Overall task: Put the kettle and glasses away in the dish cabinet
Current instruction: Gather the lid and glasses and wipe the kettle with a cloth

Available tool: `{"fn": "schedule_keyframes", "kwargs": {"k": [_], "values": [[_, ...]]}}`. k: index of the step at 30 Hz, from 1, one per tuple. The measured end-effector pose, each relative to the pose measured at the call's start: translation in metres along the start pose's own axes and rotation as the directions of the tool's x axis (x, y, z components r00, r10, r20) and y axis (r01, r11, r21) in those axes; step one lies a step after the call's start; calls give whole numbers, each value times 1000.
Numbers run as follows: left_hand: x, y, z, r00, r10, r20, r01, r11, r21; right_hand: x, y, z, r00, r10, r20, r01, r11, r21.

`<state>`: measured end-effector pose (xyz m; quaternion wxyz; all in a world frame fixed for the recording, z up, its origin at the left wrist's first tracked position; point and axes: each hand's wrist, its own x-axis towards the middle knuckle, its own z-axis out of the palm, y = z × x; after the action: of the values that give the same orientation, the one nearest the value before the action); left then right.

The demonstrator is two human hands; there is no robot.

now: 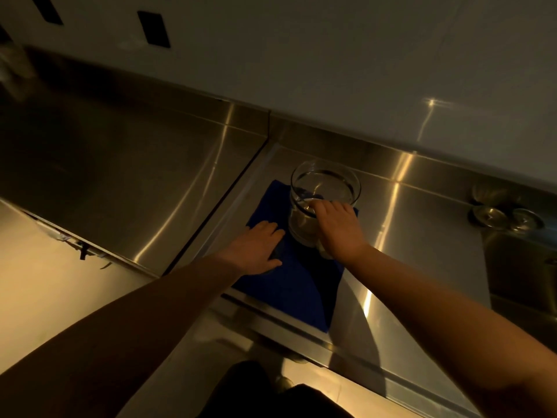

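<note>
**A:** Steel counter (407, 236), dim warm light, white wall behind. Blue cloth (289, 285) laid flat on it. What are the fingers doing?

**B:** Right hand (337, 227): fingers curled over the near rim of the glass kettle (324, 200), tips hooked at the lip or just inside. Thumb hidden, so I can't tell if it's a full pinch on the wall. Left hand (259, 248): fingers straight and close together, palm down, lying flat on the cloth just left of the kettle. Something dark sits under the palm edge; too murky to name.

**A:** Kettle position?

**B:** Upright on the far part of the cloth, near the back edge of the counter. Clear walls, wide open mouth. Can't tell if there's water inside. No glasses I can make out. Small round metal pieces (494, 212) further right, by the sink (518, 267).

**A:** Step?

**B:** My read: first pickup. Kettle grasped at the rim, not yet lifted. Cabinet isn't in sight.

**A:** Next move needs?

**B:** A firmer hold. Rim grip on smooth glass is weak; I'd want the left hand coming off the cloth to support the body or base. Lift straight up so the cloth doesn't drag. Then turn toward the cabinet, wherever it stands.
</note>
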<state>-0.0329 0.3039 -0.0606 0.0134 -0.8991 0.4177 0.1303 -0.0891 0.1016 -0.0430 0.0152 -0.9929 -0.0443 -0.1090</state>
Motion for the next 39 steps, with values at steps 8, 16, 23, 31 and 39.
{"fn": "schedule_keyframes", "kwargs": {"k": [8,16,23,31,39], "values": [[1,-5,-6,996,54,73,-55,998,16,6,-1,-1,999,28,44,-27,1000,-11],[3,-5,-11,996,46,77,-48,998,31,14,2,-4,992,39,123,-37,999,-27],[-2,-24,-22,999,33,-31,-33,999,7,15,-2,-5,999,32,25,-32,999,5],[-24,-70,-50,996,5,-93,-1,999,44,48,-47,-12,998,-56,40,59,996,-67],[-79,-163,-66,978,-9,-210,19,999,47,123,-150,-18,993,-113,18,113,994,16]]}}
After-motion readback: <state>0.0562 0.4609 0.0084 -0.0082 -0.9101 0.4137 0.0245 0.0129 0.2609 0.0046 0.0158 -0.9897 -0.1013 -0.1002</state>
